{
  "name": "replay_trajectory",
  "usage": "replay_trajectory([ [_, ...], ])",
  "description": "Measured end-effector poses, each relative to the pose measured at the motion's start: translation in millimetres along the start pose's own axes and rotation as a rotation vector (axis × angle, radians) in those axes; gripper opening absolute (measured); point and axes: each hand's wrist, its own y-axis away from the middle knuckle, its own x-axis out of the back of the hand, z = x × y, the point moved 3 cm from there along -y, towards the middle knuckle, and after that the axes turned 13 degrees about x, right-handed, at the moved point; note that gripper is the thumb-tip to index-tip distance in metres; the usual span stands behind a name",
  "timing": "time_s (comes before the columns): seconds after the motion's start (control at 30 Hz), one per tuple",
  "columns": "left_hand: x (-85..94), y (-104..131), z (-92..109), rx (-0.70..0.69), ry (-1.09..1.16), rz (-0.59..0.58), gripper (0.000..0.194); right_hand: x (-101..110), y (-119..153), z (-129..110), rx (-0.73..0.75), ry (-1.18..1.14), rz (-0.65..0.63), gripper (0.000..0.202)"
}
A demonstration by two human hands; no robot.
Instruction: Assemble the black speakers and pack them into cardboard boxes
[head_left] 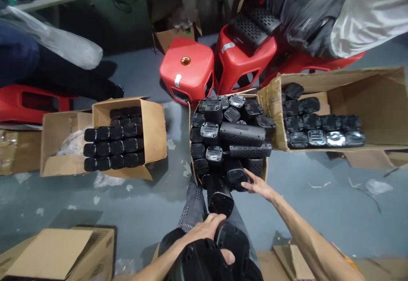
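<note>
My left hand (208, 226) is low in front of my body, curled against black plastic housings (234, 240); another housing (197, 260) hides part of the hand. A fingertip shows between them. With its fingers on the side of a black housing (236, 174), my right hand (259, 185) reaches to the near right corner of the middle carton (265, 168). That carton is packed with similar housings, most standing on end. Two perforated ones (242, 133) lie flat on top. A larger dark housing (220, 200) juts over the near edge, between my hands.
To the right stands an open carton (379, 106) partly filled with housings; another carton (154, 130) with stacked rows is on the left. Red stools (188, 62) stand beyond, one carrying perforated panels (255, 28). A seated person (306, 21) is at the upper right. Closed cartons (47, 251) sit lower left.
</note>
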Motion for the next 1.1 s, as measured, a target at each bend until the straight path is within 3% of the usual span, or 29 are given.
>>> replay_trajectory([
  [0.1, -1.9, -0.7, 1.1, -0.008, -0.014, 0.017, 0.111, 13.3, -18.8, 4.4, -0.026, 0.104, 0.059, 0.059],
  [0.17, -2.6, -0.7, 2.7, -0.013, -0.021, 0.026, 0.108, 13.7, -41.0, 2.3, -0.052, 0.184, 0.152, 0.08],
  [0.27, -2.7, 0.6, 5.8, 0.017, -0.032, 0.04, 0.105, -5.2, -71.2, -2.6, -0.102, 0.268, 0.262, 0.111],
  [0.4, -3.1, 1.4, 8.8, 0.071, -0.034, 0.05, 0.103, -20.5, -77.1, 1.4, -0.094, 0.315, 0.304, 0.111],
  [0.5, -5.2, -1.9, 6.4, 0.068, -0.037, 0.05, 0.104, -3.3, -44.7, 17.9, -0.008, 0.329, 0.272, 0.109],
  [0.6, -8.4, -8.3, 0.6, 0.059, -0.047, 0.057, 0.106, 14.8, 12.2, 44.3, 0.008, 0.354, 0.262, 0.112],
  [0.7, -10.4, -15.3, -2.9, 0.047, -0.041, 0.078, 0.108, 12.5, 63.5, 72.3, -0.009, 0.387, 0.225, 0.108],
  [0.8, -11.8, -19.8, -3.2, 0.034, -0.047, 0.071, 0.107, 5.5, 83.0, 92.9, -0.011, 0.433, 0.149, 0.096],
  [0.93, -14.4, -19.5, -7.7, 0.03, -0.058, 0.062, 0.107, 28.6, 51.9, 94.8, 0.035, 0.517, 0.051, 0.086],
  [1.03, -16.0, -16.8, -14.5, -0.009, -0.048, 0.081, 0.104, 57.1, -9.1, 68.3, 0.224, 0.589, 0.017, 0.082],
  [1.1, -15.5, -17.2, -17.8, -0.041, -0.037, 0.097, 0.098, 65.1, -57.7, 42.2, 0.374, 0.648, -0.037, 0.085],
])
